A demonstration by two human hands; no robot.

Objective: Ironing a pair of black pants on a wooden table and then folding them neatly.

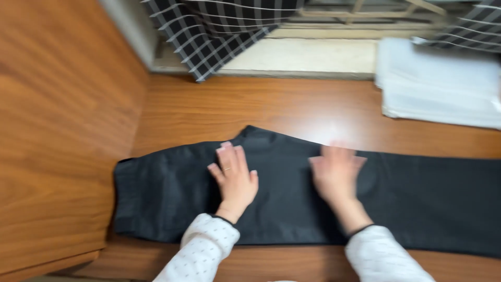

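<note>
Black trousers [292,193] lie flat along the wooden surface [292,107], folded lengthwise once; left hand [235,180] and blurred right hand [336,175] press on them open-palmed, gripping nothing; further folds remain.

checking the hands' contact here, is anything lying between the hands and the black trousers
Nothing visible does. The left hand lies flat on the black trousers, palm down, and the right hand, blurred, lies on the same cloth beside it. The folded white cloth sits apart, on the wooden surface.
</note>
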